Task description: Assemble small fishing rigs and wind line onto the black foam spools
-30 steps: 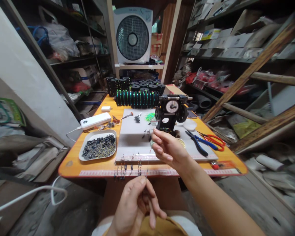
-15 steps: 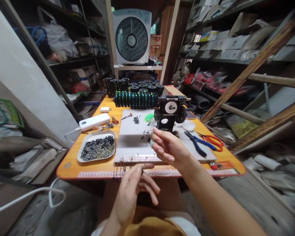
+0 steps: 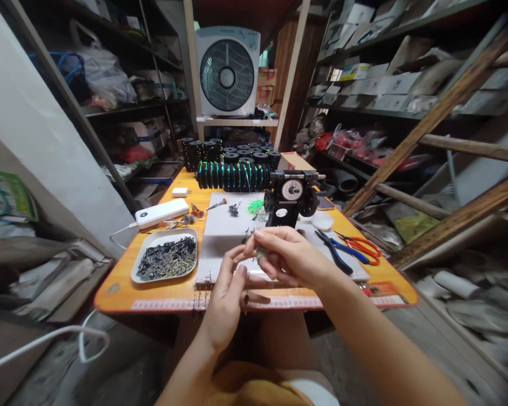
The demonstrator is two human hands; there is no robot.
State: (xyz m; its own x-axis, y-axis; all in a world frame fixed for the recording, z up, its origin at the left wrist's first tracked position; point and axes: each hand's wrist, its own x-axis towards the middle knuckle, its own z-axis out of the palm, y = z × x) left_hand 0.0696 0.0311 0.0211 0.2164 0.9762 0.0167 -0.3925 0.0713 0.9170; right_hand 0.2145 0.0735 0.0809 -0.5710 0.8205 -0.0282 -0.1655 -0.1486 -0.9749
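Observation:
My left hand (image 3: 226,296) is over the table's front edge, fingers stretched forward and thumb apart from them; I see nothing clearly held in it. Its fingertips meet those of my right hand (image 3: 290,254), which is bent in a pinch. Whatever lies between the right thumb and finger is too small to make out. A pale greenish wrap (image 3: 261,254) shows on a right finger. Just beyond the hands is a white board (image 3: 220,225) with small dark wired pieces on it. Several thin wired pieces (image 3: 201,296) hang from its front edge, left of my left hand.
A black winding device (image 3: 285,197) carries a row of spools (image 3: 232,176). At left are a tray (image 3: 134,270) of small black and yellow parts and a white power bank (image 3: 163,211). Blue-handled pliers (image 3: 336,254) and orange-handled cutters (image 3: 366,248) lie right. A fan (image 3: 226,76) stands behind.
My left hand has risen and moved forward to meet the right fingertips; its thumb and finger have parted. My right hand has tipped lower and turned inward. The view has shifted slightly.

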